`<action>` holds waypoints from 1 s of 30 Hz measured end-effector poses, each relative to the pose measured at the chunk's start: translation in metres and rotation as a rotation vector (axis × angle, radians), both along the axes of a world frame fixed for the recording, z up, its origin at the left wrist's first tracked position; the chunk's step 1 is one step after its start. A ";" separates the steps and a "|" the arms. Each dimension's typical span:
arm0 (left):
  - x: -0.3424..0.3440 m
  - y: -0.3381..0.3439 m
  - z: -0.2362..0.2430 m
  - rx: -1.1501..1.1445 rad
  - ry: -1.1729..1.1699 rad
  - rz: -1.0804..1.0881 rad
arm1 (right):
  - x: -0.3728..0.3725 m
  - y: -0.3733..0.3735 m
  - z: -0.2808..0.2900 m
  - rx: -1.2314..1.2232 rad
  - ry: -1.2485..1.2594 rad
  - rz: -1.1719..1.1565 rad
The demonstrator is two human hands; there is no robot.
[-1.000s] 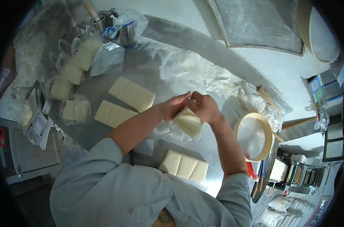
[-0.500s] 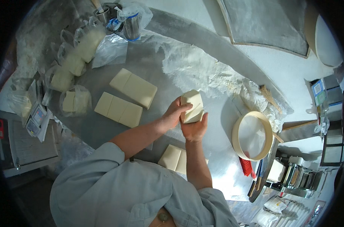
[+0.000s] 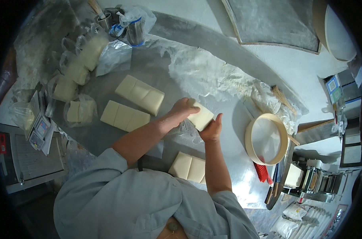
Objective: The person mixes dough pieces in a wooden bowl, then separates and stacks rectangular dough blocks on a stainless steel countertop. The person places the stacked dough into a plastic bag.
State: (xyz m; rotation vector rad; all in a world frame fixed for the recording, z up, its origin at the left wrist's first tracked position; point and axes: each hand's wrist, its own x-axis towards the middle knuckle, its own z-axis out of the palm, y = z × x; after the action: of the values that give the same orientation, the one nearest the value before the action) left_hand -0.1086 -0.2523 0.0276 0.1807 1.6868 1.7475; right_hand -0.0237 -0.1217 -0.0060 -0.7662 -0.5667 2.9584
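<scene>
Over the middle of the metal table, both hands hold a pale cream stack of dough wrappers [image 3: 201,118], tilted. My left hand [image 3: 184,108] grips its upper left end, the thumb lying on top. With thumb pointing up, my right hand [image 3: 212,129] closes round the lower right side; its other fingers are mostly hidden behind the stack. A crumpled clear plastic bag [image 3: 187,132] shows just below my left hand. To the left lie a long row of wrapper stacks [image 3: 139,94] and a second row [image 3: 124,115]. Another row [image 3: 185,165] sits close to my body, partly behind my right forearm.
Flour [image 3: 208,71] covers the table's far side. A round sieve [image 3: 248,139] stands at the right, beside a red brush [image 3: 261,173] and knives [image 3: 273,185]. Bagged stacks [image 3: 83,111] line the left edge. A metal canister [image 3: 135,32] stands at the far left.
The stack has turned in my hands and now tilts down to the right. My right hand has shifted slightly right, and the clear bag below has come into view.
</scene>
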 end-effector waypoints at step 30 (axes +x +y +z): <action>0.029 0.037 0.007 0.515 -0.957 0.570 | -0.046 0.018 0.019 1.889 -0.463 0.638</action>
State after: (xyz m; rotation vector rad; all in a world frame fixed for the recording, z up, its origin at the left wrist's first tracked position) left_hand -0.0800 -0.2149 0.0342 -0.8584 0.5935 2.1250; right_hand -0.0699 -0.1039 0.0135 -0.8320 -3.0384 1.0253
